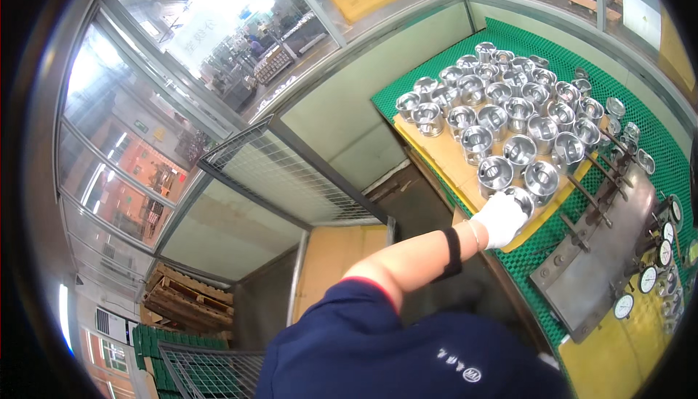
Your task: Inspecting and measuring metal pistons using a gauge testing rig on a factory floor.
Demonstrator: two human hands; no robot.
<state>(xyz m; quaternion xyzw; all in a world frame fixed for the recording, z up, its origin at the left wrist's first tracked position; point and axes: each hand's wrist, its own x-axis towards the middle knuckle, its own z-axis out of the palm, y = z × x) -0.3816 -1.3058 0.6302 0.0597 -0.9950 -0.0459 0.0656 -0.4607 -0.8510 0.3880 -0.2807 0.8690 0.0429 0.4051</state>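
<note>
My left hand (504, 219), in a white glove, reaches to the near corner of a group of shiny metal pistons. Its fingers are closed on the rim of the nearest piston (521, 200), which the glove partly covers. Just beyond it stand another open-ended piston (541, 179) and, to the left, a third piston (496, 173). Several more pistons sit upright in rows behind these, on a tan board (465, 174) with a yellow edge. My right hand does not show.
Green textured matting (518, 262) covers the bench. A metal plate fixture (582, 283) with rods stands at right, beside several dial gauges (624, 306). Some pistons (615, 107) lie along the far right. A wire-mesh rack (291, 174) and wooden pallets (185, 297) are at left.
</note>
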